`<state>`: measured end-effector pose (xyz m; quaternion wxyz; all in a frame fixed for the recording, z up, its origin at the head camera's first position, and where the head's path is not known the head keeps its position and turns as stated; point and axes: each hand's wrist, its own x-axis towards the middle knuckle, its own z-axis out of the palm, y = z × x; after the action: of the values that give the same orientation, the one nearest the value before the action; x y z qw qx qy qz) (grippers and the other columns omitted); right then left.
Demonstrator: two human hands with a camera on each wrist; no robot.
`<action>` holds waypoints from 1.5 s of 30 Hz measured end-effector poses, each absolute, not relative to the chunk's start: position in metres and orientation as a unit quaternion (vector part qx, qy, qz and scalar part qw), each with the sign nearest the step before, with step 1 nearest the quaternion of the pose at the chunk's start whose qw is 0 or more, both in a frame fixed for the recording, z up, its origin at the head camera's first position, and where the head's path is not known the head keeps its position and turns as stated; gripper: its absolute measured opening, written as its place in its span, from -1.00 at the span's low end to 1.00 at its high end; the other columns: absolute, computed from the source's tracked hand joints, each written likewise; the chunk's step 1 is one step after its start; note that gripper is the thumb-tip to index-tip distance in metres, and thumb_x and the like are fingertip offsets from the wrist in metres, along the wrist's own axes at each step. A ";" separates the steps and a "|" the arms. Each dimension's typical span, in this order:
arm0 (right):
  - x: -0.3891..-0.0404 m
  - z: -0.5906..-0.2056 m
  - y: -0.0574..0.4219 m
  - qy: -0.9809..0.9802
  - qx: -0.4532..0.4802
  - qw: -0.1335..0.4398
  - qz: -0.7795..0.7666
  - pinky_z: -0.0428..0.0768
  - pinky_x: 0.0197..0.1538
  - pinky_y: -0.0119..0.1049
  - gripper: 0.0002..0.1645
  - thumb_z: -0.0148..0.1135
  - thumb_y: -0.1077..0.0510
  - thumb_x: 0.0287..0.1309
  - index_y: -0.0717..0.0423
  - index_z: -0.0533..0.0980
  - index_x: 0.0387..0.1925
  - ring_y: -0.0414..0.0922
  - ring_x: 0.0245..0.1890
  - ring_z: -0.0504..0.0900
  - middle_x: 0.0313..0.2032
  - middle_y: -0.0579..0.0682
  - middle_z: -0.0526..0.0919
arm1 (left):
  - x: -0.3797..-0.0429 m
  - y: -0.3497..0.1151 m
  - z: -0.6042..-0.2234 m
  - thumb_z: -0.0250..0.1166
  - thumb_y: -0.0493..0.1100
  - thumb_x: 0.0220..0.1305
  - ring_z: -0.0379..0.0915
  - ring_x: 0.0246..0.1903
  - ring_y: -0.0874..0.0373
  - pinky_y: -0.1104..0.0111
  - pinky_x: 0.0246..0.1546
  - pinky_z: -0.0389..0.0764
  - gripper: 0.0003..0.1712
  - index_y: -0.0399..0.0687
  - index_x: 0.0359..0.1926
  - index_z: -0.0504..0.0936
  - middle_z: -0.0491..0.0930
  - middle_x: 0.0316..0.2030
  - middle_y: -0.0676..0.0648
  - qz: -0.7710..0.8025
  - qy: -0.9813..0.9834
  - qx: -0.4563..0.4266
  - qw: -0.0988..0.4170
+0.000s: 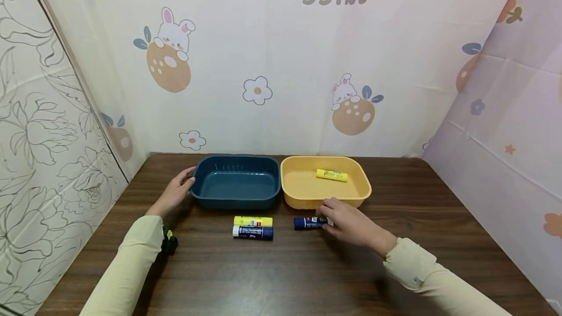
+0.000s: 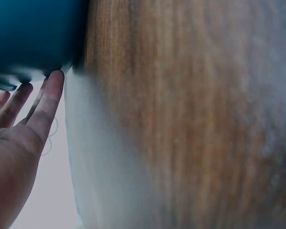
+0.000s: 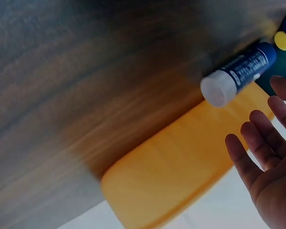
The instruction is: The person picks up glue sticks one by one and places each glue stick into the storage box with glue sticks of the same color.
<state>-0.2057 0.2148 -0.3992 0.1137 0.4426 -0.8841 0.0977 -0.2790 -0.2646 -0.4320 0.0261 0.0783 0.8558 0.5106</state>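
Observation:
My left hand rests its fingertips against the left end of the dark blue bin; the left wrist view has its fingers extended to the bin's wall. In front of the yellow bin, my right hand reaches over the white-capped end of a dark blue glue stick lying on the table. The right wrist view shows that hand's fingers spread beside the stick, not wrapped round it. A yellow glue stick and another dark blue glue stick lie side by side in front of the blue bin.
Inside the yellow bin is one yellow glue stick. Both bins stand side by side near the back of the wooden table, before a printed cloth. A small black object shows at the left wrist.

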 end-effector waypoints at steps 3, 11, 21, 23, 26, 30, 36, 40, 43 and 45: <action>-0.207 -0.405 0.214 -0.885 0.440 0.115 0.096 0.52 -0.22 -0.27 -0.70 0.41 0.26 -0.04 0.10 0.54 -0.22 -0.21 -0.27 0.42 -0.27 -0.11 0.47 | -0.279 -0.264 -0.432 -0.18 -0.06 0.54 0.15 0.23 -0.29 -0.11 0.09 0.38 -0.39 -0.25 0.46 -0.02 0.12 0.32 -0.42 0.511 0.856 0.076 0.027; -0.210 -0.417 0.215 -0.888 0.432 0.125 0.089 0.53 -0.18 -0.25 -0.65 0.43 0.23 -0.06 0.07 0.52 -0.19 -0.22 -0.25 0.42 -0.25 -0.13 0.45 | -0.278 -0.264 -0.432 -0.18 -0.04 0.54 0.17 0.22 -0.27 -0.10 0.09 0.39 -0.38 -0.24 0.46 -0.02 0.14 0.31 -0.41 0.505 0.859 0.074 0.027; -0.212 -0.421 0.211 -0.894 0.422 0.125 0.082 0.54 -0.17 -0.17 -0.56 0.49 0.16 -0.10 0.14 0.50 -0.16 -0.14 -0.23 0.46 -0.24 -0.06 0.46 | -0.278 -0.264 -0.430 -0.19 -0.04 0.54 0.13 0.25 -0.29 -0.12 0.11 0.36 -0.38 -0.24 0.46 -0.03 0.10 0.32 -0.42 0.509 0.857 0.072 0.030; -0.212 -0.422 0.211 -0.897 0.419 0.118 0.080 0.54 -0.18 -0.17 -0.56 0.48 0.15 -0.08 0.14 0.49 -0.16 -0.14 -0.23 0.46 -0.25 -0.05 0.46 | -0.278 -0.264 -0.430 -0.19 -0.04 0.54 0.13 0.25 -0.29 -0.12 0.11 0.36 -0.38 -0.24 0.46 -0.03 0.10 0.32 -0.42 0.508 0.858 0.072 0.029; -0.213 -0.423 0.210 -0.900 0.415 0.108 0.077 0.54 -0.18 -0.18 -0.58 0.47 0.14 -0.06 0.14 0.49 -0.15 -0.14 -0.24 0.46 -0.24 -0.06 0.46 | -0.278 -0.264 -0.430 -0.19 -0.05 0.54 0.13 0.25 -0.29 -0.12 0.10 0.36 -0.38 -0.23 0.46 -0.03 0.11 0.32 -0.42 0.509 0.857 0.073 0.029; -0.214 -0.424 0.208 -0.903 0.411 0.101 0.075 0.54 -0.17 -0.19 -0.58 0.47 0.13 -0.05 0.12 0.50 -0.15 -0.15 -0.23 0.47 -0.24 -0.07 0.47 | -0.278 -0.264 -0.431 -0.18 -0.05 0.54 0.13 0.25 -0.29 -0.12 0.10 0.37 -0.39 -0.24 0.46 -0.02 0.11 0.32 -0.42 0.512 0.855 0.074 0.028; -0.215 -0.425 0.206 -0.904 0.410 0.100 0.067 0.55 -0.14 -0.19 -0.58 0.48 0.14 -0.06 0.11 0.51 -0.15 -0.15 -0.22 0.48 -0.24 -0.07 0.48 | -0.278 -0.264 -0.430 -0.18 -0.03 0.54 0.13 0.25 -0.29 -0.12 0.11 0.36 -0.38 -0.21 0.46 -0.02 0.11 0.33 -0.41 0.509 0.857 0.070 0.030; -0.216 -0.426 0.205 -0.904 0.410 0.099 0.063 0.55 -0.15 -0.19 -0.60 0.47 0.18 -0.06 0.11 0.52 -0.16 -0.14 -0.23 0.49 -0.25 -0.07 0.49 | -0.277 -0.264 -0.431 -0.18 -0.03 0.54 0.14 0.25 -0.29 -0.11 0.10 0.38 -0.38 -0.23 0.46 -0.02 0.11 0.32 -0.42 0.510 0.856 0.076 0.027; -0.216 -0.427 0.204 -0.904 0.412 0.101 0.058 0.55 -0.16 -0.19 -0.61 0.47 0.20 -0.06 0.11 0.52 -0.16 -0.15 -0.24 0.49 -0.26 -0.08 0.50 | -0.278 -0.264 -0.432 -0.16 -0.06 0.54 0.15 0.24 -0.29 -0.10 0.08 0.40 -0.39 -0.25 0.46 -0.01 0.13 0.32 -0.42 0.513 0.854 0.083 0.022; -0.215 -0.427 0.204 -0.903 0.412 0.104 0.057 0.55 -0.16 -0.20 -0.62 0.47 0.20 -0.06 0.11 0.52 -0.16 -0.15 -0.25 0.50 -0.27 -0.08 0.50 | -0.278 -0.264 -0.433 -0.16 -0.08 0.54 0.15 0.24 -0.28 -0.10 0.08 0.40 -0.39 -0.26 0.45 -0.01 0.13 0.32 -0.42 0.514 0.853 0.088 0.021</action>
<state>-0.2154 0.2039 -0.4271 0.1039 0.4125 -0.9033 0.0566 -0.2780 -0.2643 -0.4326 0.0205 0.0877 0.8531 0.5140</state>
